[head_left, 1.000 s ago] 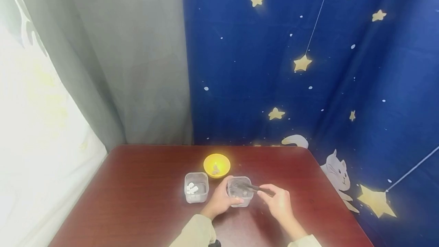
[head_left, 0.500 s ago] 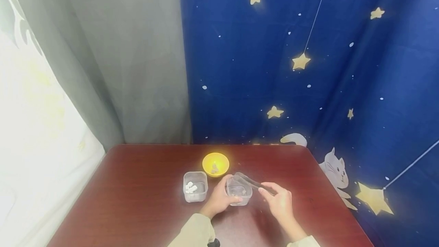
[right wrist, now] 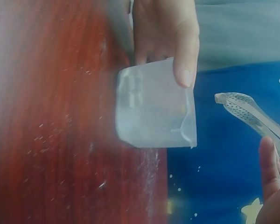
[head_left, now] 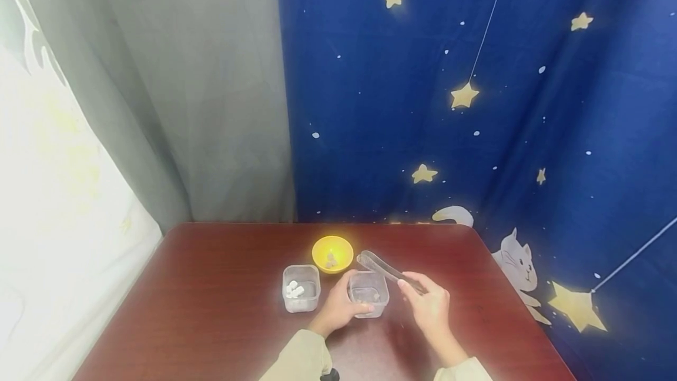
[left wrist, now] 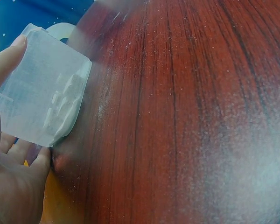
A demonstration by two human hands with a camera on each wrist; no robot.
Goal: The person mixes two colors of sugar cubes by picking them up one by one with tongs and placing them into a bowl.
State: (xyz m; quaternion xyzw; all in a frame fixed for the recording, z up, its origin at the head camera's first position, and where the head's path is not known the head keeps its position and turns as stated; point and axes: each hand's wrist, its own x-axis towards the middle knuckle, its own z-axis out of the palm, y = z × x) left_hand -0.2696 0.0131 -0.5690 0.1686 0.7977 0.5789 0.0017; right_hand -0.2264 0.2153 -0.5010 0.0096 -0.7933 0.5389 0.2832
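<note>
My left hand [head_left: 338, 307] grips a clear square plastic container [head_left: 378, 312] by its side, thumb across the near wall. A small pale piece [head_left: 376, 297] shows inside it. My right hand [head_left: 431, 308] holds clear tongs [head_left: 383, 267] above the container's far rim, tips pointing left near the yellow bowl [head_left: 342, 248]. In the right wrist view, the tongs' perforated tips pinch a small pale-brown piece [right wrist: 219, 98]. Several similar brownish pieces [head_left: 331, 261] lie in the bowl. The left wrist view shows my thumb [left wrist: 13, 58] on the container's wall.
Left of my left hand stands a second clear plastic container [head_left: 301, 306] with several white pieces [head_left: 294, 290] in it. The dark red table [head_left: 222, 287] carries everything. Behind its far edge hang a grey curtain [head_left: 233, 104] and a blue star-patterned curtain [head_left: 370, 104].
The tongs have come up out of the container and moved away from me, toward the bowl, with a piece in their tips. My left hand stays on the container.
</note>
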